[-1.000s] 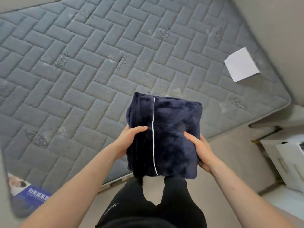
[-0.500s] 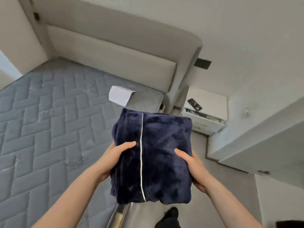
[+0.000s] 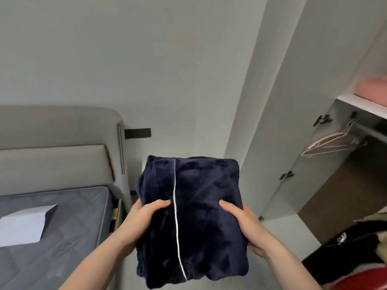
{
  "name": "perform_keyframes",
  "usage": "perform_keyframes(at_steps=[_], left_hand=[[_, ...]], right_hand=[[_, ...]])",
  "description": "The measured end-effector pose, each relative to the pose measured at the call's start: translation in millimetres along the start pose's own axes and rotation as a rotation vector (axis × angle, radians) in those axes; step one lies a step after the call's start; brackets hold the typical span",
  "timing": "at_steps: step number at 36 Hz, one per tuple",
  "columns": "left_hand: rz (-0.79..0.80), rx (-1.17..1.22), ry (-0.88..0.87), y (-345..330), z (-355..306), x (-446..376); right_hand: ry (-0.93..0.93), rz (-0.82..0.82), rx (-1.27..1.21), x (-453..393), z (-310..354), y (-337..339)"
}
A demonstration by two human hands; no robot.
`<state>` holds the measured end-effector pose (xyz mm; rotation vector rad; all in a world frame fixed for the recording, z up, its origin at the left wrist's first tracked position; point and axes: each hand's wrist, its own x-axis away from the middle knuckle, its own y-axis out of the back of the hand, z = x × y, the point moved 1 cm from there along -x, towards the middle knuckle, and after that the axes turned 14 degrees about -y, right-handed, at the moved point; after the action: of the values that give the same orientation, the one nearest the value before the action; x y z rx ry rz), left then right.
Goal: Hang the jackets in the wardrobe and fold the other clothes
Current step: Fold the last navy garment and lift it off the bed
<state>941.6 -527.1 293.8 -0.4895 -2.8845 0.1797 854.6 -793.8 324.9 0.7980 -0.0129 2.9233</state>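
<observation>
Folded navy plush garment with white piping (image 3: pixel 191 216), long axis pointing away from the body, was held chest-high between left hand (image 3: pixel 144 216) and right hand (image 3: pixel 243 225), both gripping its sides, with the open white wardrobe (image 3: pixel 314 122) nearer the right hand.

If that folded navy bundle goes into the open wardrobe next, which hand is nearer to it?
Right, probably. The right hand grips the bundle on the side facing the wardrobe; the left hand grips the side toward the bed.
</observation>
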Motion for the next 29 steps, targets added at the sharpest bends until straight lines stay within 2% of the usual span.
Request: perform_keyframes(at_steps=[13,22,29], left_hand=[[0.398,-0.149,-0.152,-189,-91,-166],[0.756,-0.267,-0.192,-274,-142,-252],[0.974,-0.302,-0.247,-360,-177,-278]], right_hand=[[0.136,-0.404,-0.265,6,74,152],[0.193,-0.652,-0.375,7,114,209],[0.253,-0.801,-0.468,34,126,243]])
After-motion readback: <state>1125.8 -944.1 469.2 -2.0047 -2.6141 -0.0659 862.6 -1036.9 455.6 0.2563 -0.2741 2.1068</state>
